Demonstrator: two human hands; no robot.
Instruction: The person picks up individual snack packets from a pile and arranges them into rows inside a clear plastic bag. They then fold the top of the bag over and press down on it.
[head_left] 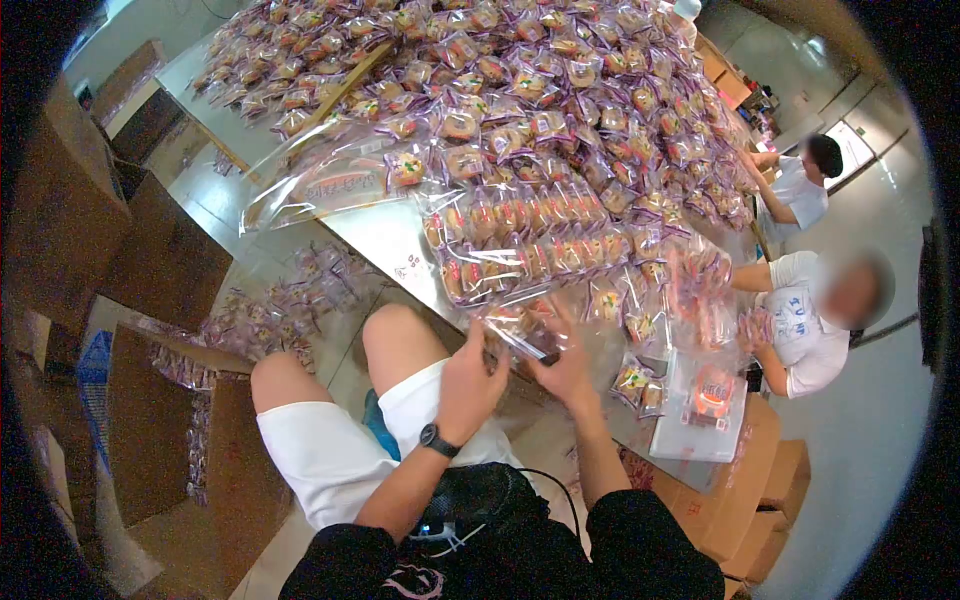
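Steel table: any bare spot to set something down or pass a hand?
One bare strip: grey steel table top at the near-left edge, between the flat clear plastic bag and the clear bag of rowed snack packets. The rest is crowded with the heap of purple-edged wrapped packets.

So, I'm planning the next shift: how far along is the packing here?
Done: rows of packets already sit inside the clear bag. In hand: the left hand grips, the right hand touches, that bag's near end. Left: a large heap of loose packets covers the table.
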